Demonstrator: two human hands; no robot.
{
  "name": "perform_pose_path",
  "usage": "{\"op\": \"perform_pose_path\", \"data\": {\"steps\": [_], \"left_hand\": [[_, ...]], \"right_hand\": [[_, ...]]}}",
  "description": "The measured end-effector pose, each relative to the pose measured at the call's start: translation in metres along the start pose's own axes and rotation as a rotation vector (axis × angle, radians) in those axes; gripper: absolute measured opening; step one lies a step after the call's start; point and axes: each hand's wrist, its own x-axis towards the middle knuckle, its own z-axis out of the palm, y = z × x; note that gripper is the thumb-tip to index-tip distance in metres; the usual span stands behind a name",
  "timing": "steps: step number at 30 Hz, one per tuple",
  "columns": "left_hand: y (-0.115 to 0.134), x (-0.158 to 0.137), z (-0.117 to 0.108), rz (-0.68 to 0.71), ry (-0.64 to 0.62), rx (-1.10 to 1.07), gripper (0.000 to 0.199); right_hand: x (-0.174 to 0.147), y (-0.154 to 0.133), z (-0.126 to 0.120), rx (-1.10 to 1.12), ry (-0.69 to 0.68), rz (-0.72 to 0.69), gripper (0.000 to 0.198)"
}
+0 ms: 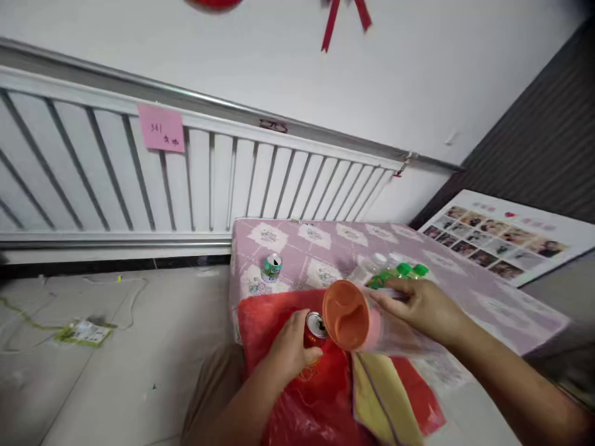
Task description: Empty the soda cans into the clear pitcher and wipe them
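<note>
The left hand (290,353) clasps a red metal drink can (315,329) on the red plastic sheet (297,396); the right hand (421,310) grips a tilted orange plastic cup (346,314) above the desk (465,285).

A red drink can (316,329) stands upright on red cloth, touching a tipped orange cup (348,314) beside it.

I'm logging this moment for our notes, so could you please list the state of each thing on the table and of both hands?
Left hand: closed around the red can.
Red can: upright, top opened.
Right hand: gripping the orange cup.
Orange cup: tipped sideways, mouth toward the camera.
Green can: standing apart on the table.
Green-capped bottles: capped.
</note>
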Motion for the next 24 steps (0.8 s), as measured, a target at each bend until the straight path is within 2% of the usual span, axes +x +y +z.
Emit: {"op": "perform_pose_path", "data": {"steps": [9, 24], "left_hand": [[0.0027, -0.0016, -0.0002, -0.001, 0.017, 0.015, 0.079], [0.0054, -0.0023, -0.0001, -0.001, 0.023, 0.027, 0.078]], "right_hand": [[0.0022, -0.009, -0.0007, 0.018, 0.024, 0.003, 0.049], [0.002, -0.0101, -0.0032, 0.012, 0.034, 0.005, 0.048]]}}
